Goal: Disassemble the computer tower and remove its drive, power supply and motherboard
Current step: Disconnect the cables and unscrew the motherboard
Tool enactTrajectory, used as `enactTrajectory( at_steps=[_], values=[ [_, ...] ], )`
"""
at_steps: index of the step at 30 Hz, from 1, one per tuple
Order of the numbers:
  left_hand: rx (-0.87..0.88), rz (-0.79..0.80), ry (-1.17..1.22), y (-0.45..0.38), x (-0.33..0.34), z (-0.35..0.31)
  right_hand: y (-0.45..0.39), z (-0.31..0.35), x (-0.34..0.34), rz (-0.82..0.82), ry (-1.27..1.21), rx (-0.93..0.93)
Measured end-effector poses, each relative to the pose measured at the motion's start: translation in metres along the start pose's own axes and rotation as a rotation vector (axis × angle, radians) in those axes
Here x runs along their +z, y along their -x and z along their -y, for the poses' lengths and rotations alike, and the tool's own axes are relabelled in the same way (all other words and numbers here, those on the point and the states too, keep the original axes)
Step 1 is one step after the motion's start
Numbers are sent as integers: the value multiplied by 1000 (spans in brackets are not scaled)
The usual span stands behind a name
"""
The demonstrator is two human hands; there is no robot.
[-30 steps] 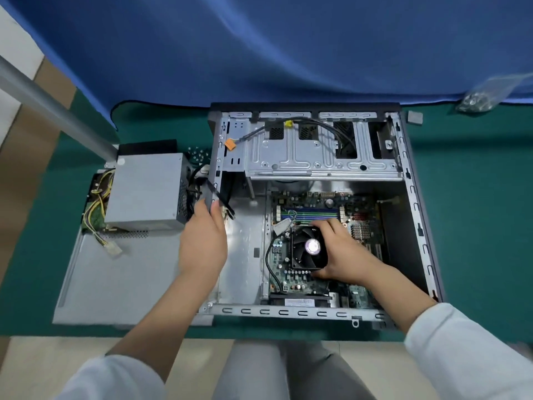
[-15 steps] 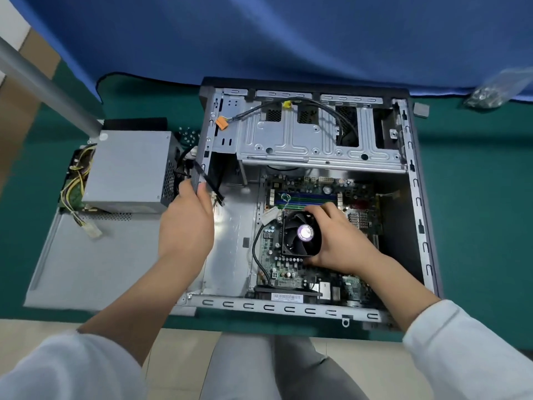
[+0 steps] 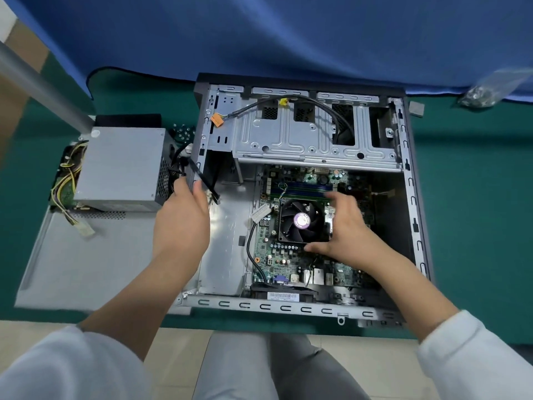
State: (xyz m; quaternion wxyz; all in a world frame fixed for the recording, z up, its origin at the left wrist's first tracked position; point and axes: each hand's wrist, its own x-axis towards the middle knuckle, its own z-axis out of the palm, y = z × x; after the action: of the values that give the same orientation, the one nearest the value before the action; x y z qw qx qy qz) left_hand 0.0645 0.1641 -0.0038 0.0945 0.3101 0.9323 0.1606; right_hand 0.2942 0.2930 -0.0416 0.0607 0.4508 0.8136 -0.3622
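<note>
The open computer tower (image 3: 415, 197) lies on its side on the green mat. Inside it sits the green motherboard (image 3: 291, 255) with a black CPU fan (image 3: 300, 220) on it. My right hand (image 3: 346, 226) grips the right side of that fan, fingers over its top edge and thumb under its lower edge. My left hand (image 3: 181, 220) grips the tower's left wall, next to loose black cables (image 3: 207, 183). The grey power supply (image 3: 121, 168) stands outside the case on the removed side panel (image 3: 86, 261). A metal drive cage (image 3: 305, 137) spans the case's upper part.
A bag of screws (image 3: 481, 93) lies at the far right by the blue cloth (image 3: 288, 33). Loose screws (image 3: 183, 132) sit between power supply and case. A grey pole (image 3: 43, 85) slants at the left. A small grey pad (image 3: 416, 108) lies by the tower's corner.
The view has drifted slightly. My right hand has shifted on the fan, fingers now spread along its right side. My left hand stays on the tower's left wall.
</note>
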Motion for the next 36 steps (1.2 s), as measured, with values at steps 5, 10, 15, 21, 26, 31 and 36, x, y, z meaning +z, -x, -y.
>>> enactTrajectory(
  at_steps=[5,10,15,21,26,31,36],
  values=[
    [8,-13,11,1,1,1,22,-12,-1,277,-5,339],
    [-1,-20,12,0,1,2,14,4,18,333,24,346],
    [2,-27,-4,1,-1,1,18,-2,3,376,-64,426],
    [0,-28,-13,0,0,2,36,6,3,567,295,385],
    [0,-30,-23,1,0,3,30,32,-11,455,525,250],
    [2,-28,-21,0,-1,1,8,68,-10,562,377,81],
    [14,-28,-29,1,0,1,-9,99,9,525,265,15]
  ],
)
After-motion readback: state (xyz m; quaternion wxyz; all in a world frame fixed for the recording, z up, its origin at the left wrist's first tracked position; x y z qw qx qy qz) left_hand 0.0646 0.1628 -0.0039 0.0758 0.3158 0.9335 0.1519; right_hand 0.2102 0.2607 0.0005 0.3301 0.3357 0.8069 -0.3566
